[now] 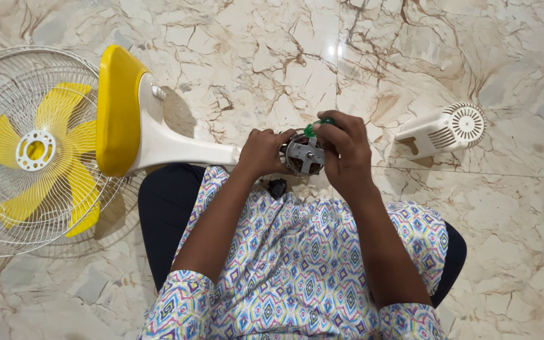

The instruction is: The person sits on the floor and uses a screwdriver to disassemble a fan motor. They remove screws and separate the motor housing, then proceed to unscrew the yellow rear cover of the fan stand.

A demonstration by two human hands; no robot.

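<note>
Bright, even indoor light falls from above. A small glare spot (pixel 331 49) shines on the glossy marble floor (pixel 253 56) at twelve o'clock. Soft shadows lie right of the yellow fan housing (pixel 118 107) and under the fan grille (pixel 7 75) at nine o'clock. Focus is sharp throughout; edges bow slightly.

The motor (pixel 304 154) sits between the left hand (pixel 262 152) and right hand (pixel 346 150), above the person's lap. The fan (pixel 39 151) lies on the floor (pixel 253 50) to the far left, its stem reaching right to the left hand. The cover (pixel 443 129) lies on the floor to the right, well apart from the motor
</note>
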